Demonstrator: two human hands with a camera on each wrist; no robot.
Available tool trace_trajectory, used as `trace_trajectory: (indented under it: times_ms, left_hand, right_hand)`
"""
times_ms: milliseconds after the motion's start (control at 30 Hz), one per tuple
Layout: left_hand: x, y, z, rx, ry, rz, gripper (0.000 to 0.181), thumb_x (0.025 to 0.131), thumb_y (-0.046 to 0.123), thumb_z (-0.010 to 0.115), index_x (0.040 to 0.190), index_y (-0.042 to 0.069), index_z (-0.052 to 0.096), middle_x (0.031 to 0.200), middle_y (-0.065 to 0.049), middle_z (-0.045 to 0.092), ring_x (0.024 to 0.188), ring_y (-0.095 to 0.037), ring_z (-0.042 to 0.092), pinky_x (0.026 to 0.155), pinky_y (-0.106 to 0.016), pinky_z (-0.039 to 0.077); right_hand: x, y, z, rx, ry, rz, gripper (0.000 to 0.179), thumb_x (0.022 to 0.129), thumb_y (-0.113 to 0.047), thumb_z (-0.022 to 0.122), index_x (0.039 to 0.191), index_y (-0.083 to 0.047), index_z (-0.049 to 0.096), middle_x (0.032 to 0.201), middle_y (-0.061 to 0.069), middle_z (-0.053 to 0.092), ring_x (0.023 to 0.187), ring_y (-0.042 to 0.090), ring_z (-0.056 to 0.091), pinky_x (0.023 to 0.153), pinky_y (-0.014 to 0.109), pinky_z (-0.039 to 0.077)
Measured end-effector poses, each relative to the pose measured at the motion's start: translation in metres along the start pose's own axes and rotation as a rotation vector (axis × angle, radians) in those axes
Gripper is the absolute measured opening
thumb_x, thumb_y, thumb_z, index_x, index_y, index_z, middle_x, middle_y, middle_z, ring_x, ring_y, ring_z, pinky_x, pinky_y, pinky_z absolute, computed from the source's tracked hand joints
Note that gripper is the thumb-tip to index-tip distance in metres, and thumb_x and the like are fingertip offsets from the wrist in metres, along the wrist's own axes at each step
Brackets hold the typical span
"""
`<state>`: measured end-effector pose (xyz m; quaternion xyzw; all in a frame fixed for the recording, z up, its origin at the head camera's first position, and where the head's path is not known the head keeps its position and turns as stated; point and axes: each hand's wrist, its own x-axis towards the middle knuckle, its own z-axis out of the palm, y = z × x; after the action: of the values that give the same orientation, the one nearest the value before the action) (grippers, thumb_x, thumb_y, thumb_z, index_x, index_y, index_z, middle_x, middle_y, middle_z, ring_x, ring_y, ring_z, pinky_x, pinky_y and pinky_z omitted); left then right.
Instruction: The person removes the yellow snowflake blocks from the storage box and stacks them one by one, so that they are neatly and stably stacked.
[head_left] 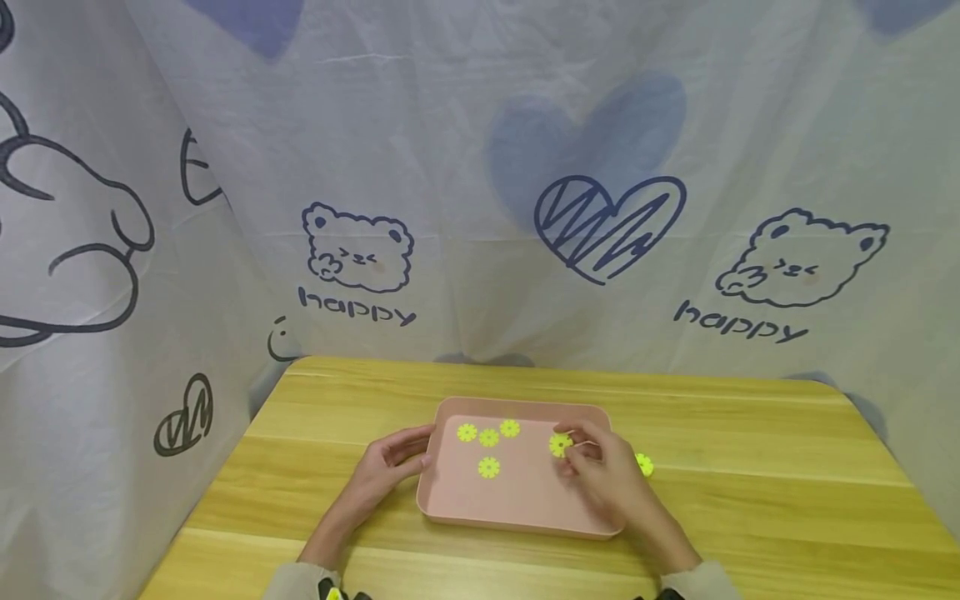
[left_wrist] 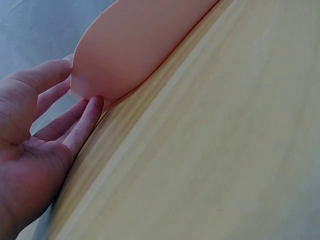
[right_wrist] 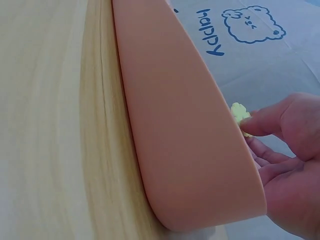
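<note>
1. Bright yellow-green, flower-shaped disc with notched petals and a dark central opening: over the two o'clock part of the tray interior, its flat face toward the head camera; exact height above the floor cannot be told. The thin form and matte look suggest light plastic or foam.

2. Right hand: thumb and fingers pinch this disc by its margin. A light edge grip should serve best, leaving the petals unbent and allowing a clean release; lowering the disc flat would likely limit sliding.

3. Shallow pink rectangular tray with rounded corners and a smooth, plastic-looking wall: lies beneath the held disc. Its plain floor probably offers little friction, so gentle handling seems advisable.

4. Four matching discs within the tray, lying apart or nearly touching: lone disc at nine o'clock, outer disc at ten, its close neighbour, and upper disc near half past eleven.

5. Left hand: at nine o'clock, thumb and fingers spread, tips against the tray wall; steady, light contact should check drift.

6. Loose matching disc: outside the tray at three o'clock, partly hidden by the right hand.

7. Yellow wood-grained surface, streaked lengthwise; at twelve o'clock, creased pale fabric curtain printed with hearts and bears.
</note>
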<state>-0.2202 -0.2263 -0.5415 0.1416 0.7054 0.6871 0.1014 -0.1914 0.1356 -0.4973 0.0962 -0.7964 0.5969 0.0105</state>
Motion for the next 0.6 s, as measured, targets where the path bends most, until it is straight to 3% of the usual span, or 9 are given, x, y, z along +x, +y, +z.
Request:
trace_trajectory:
  times_ms: [167, 367, 600]
  left_hand:
    - [-0.0002, -0.0003, 0.0001, -0.001, 0.002, 0.0, 0.053, 0.097, 0.007, 0.072, 0.145, -0.002, 0.053, 0.149, -0.023, 0.052, 0.137, -0.041, 0.049, 0.104, -0.03, 0.051]
    - [-0.0002, -0.0006, 0.0001, -0.002, 0.008, -0.006, 0.053, 0.097, 0.007, 0.072, 0.145, -0.002, 0.054, 0.149, -0.023, 0.052, 0.137, -0.041, 0.05, 0.105, -0.03, 0.051]
    - [0.0002, 0.0005, 0.0006, -0.001, 0.007, -0.01, 0.052, 0.097, 0.007, 0.072, 0.145, -0.001, 0.054, 0.149, -0.023, 0.052, 0.137, -0.041, 0.05, 0.104, -0.031, 0.052]
  right_hand:
    - [-0.0032, -0.0013, -0.0021, -0.013, -0.002, -0.022, 0.036, 0.092, 0.016, 0.062, 0.125, 0.002, 0.066, 0.109, 0.017, 0.064, 0.089, 0.029, 0.072, 0.075, 0.028, 0.063]
    - [-0.004, -0.0028, -0.0042, -0.082, 0.024, -0.043, 0.038, 0.088, 0.008, 0.074, 0.124, -0.002, 0.068, 0.118, 0.012, 0.068, 0.098, 0.023, 0.068, 0.085, 0.025, 0.06]
    - [-0.0037, -0.0022, -0.0079, -0.09, 0.062, -0.056, 0.04, 0.083, 0.011, 0.077, 0.12, -0.001, 0.069, 0.105, 0.011, 0.07, 0.092, 0.023, 0.068, 0.081, 0.026, 0.061]
